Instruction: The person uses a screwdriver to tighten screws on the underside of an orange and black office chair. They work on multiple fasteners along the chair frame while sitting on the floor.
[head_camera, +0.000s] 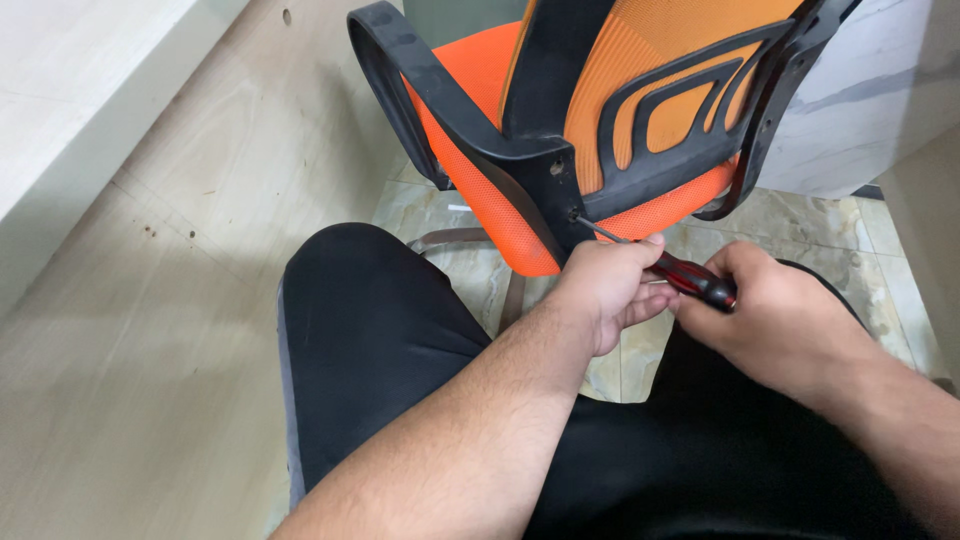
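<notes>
The orange mesh office chair with black plastic frame (600, 110) lies tipped in front of the person's knees, over the tiled floor (860, 250). The red-and-black handled screwdriver (690, 280) has its metal tip set at a screw point on the black armrest bracket (560, 170). The left hand (605, 285) wraps its fingers round the shaft; the right hand (785, 320) closes on the handle. Judging by this, the screw work is mid-way, not finished.

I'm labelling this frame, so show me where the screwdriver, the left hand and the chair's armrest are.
screwdriver (695, 280): head view, on the dark red-and-black handle.
left hand (605, 285): head view, on the back of the hand.
armrest (400, 75): head view, on the black loop's upper curve.
</notes>
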